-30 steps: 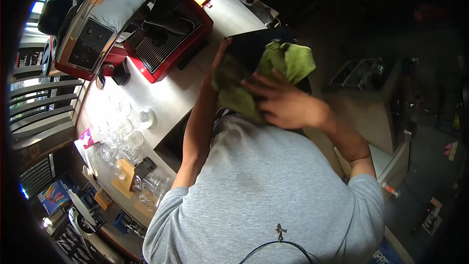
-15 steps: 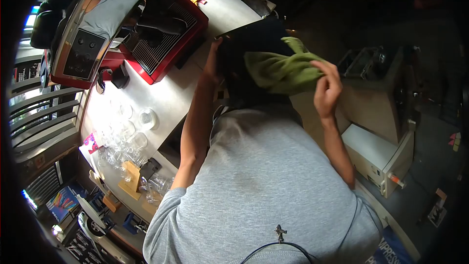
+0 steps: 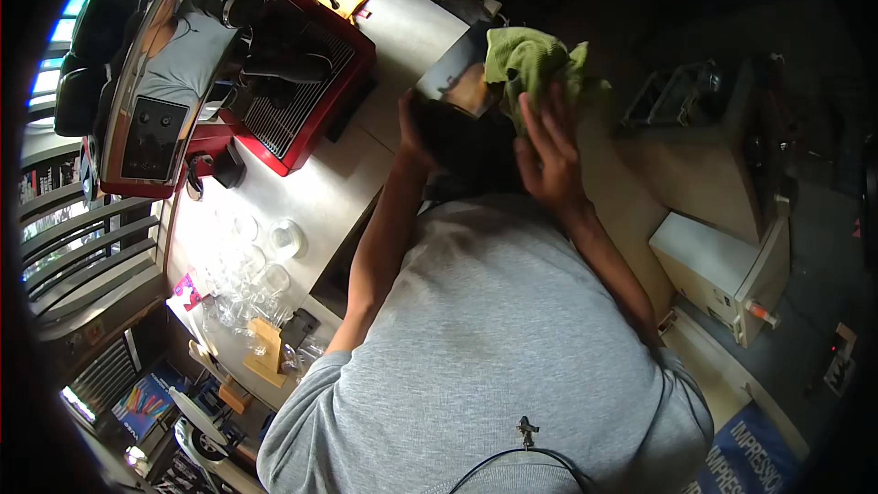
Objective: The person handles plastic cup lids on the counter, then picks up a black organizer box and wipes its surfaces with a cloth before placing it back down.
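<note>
A dark panel with a glossy, mirror-like face (image 3: 455,73) is held up in front of my body. My left hand (image 3: 413,133) is closed on its left edge, with the fingers partly in shadow. At the panel's right side, my right hand (image 3: 553,151) has a bunched green cloth (image 3: 530,59) at its fingers. Those fingers are extended and slightly blurred, and the cloth hides part of the panel's right edge. The panel's lower part is too dark to make out clearly.
A red and chrome espresso machine (image 3: 302,128) stands on the pale counter (image 3: 352,160) at left. Several clear glasses (image 3: 242,265) and a wooden stand (image 3: 265,350) are on that counter. A white box-like appliance (image 3: 709,261) sits low at right.
The cloth has moved up and bunched at the panel's top right. My right hand has moved left, closer to the panel. The panel has tilted, and its face now shows a bright reflection.
</note>
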Demonstrator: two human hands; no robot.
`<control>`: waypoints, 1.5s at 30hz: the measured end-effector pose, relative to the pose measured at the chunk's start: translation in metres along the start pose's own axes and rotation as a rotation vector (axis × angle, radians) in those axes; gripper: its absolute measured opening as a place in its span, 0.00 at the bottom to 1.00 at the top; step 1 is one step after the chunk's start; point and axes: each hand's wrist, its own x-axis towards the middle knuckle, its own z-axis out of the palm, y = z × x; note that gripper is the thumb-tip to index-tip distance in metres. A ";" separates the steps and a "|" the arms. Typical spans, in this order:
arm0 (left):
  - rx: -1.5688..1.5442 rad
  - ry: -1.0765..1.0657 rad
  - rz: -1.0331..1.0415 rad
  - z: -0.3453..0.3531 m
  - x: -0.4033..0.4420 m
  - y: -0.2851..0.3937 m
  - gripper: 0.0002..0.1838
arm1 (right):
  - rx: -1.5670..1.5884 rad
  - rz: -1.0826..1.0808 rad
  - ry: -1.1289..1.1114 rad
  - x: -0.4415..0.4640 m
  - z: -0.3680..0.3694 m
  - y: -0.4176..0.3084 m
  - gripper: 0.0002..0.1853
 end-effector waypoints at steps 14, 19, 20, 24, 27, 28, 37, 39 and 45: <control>0.263 -0.138 0.425 0.028 0.004 0.026 0.39 | 0.165 -0.220 0.075 0.052 -0.019 0.018 0.25; -0.429 -0.153 0.110 0.015 0.006 0.016 0.30 | 0.187 -0.119 0.115 0.062 -0.008 0.041 0.21; -0.502 -0.054 -0.040 0.009 0.009 0.015 0.32 | 0.156 -0.105 0.127 0.063 -0.005 0.043 0.23; -0.311 0.086 -0.086 0.028 0.002 0.017 0.43 | 0.047 -0.006 0.221 0.071 -0.015 0.046 0.32; -0.336 0.078 -0.068 0.027 0.002 0.014 0.42 | 0.194 0.010 0.209 0.070 -0.020 0.047 0.34; -0.380 0.077 -0.078 0.025 0.004 0.014 0.41 | 0.196 0.004 0.133 0.064 -0.021 0.038 0.33; -0.189 -0.094 0.168 0.022 0.011 0.022 0.42 | 0.017 -0.217 -0.141 0.037 -0.018 -0.008 0.30; -0.211 -0.091 0.144 0.022 0.008 0.020 0.43 | -0.042 -0.176 -0.074 0.060 -0.028 0.006 0.31; -0.275 -0.231 0.085 0.006 0.000 -0.003 0.45 | 0.190 -0.051 0.152 0.109 -0.019 0.054 0.33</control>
